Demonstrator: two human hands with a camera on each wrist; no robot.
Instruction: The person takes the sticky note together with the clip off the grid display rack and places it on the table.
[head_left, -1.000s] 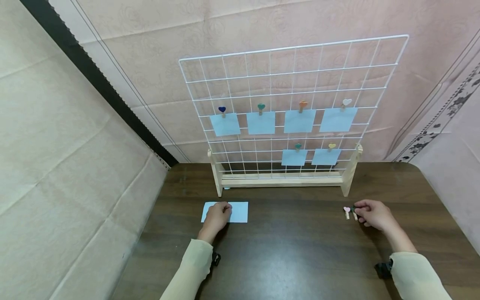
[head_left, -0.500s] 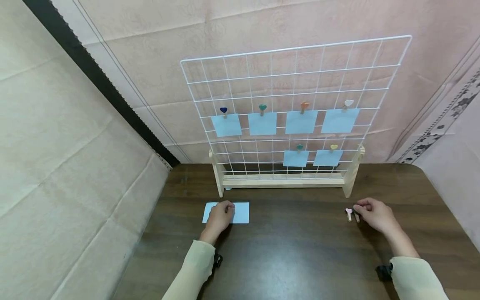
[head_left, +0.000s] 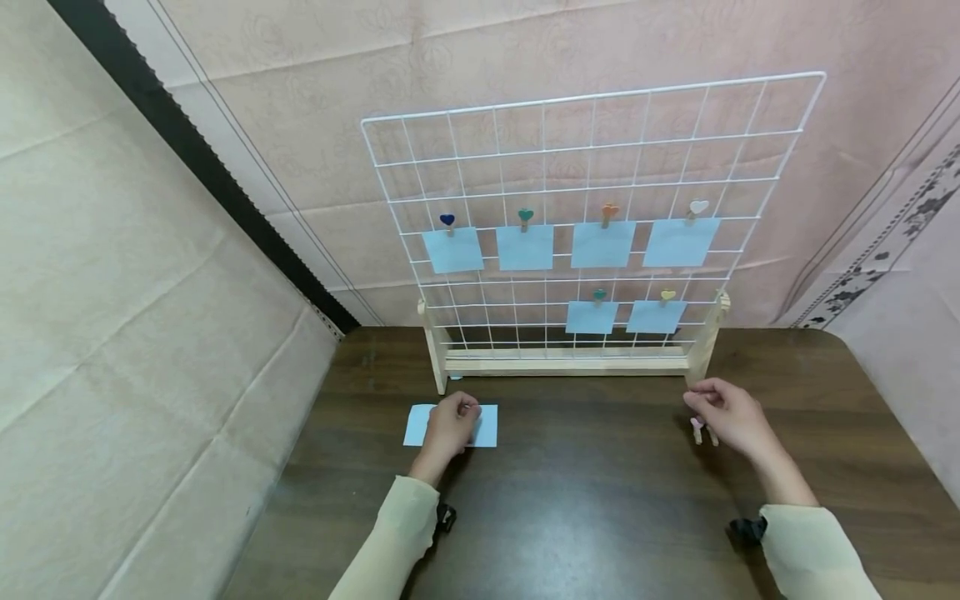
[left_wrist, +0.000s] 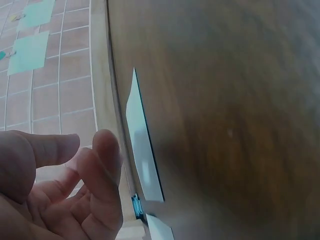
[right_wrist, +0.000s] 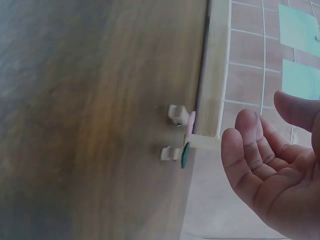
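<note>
My left hand hovers over the pale blue paper slips lying on the table at left. In the left wrist view, its thumb and index finger stand apart with nothing between them, and a paper slip lies beyond the fingers. Two small wooden clothespins lie at right: one with a pink heart, one with a green heart. Over and just behind them is my right hand, fingers loosely bent and holding nothing; it partly covers the clothespins in the head view.
A white wire grid in a wooden stand rises at the back of the table. Blue slips hang on it from heart clothespins, several in an upper row and two in a lower row at right.
My right hand has moved away from the clothespins, left and toward the grid. The left hand has shifted slightly right and farther back above the slips. Clothespins and slips stay in place.
</note>
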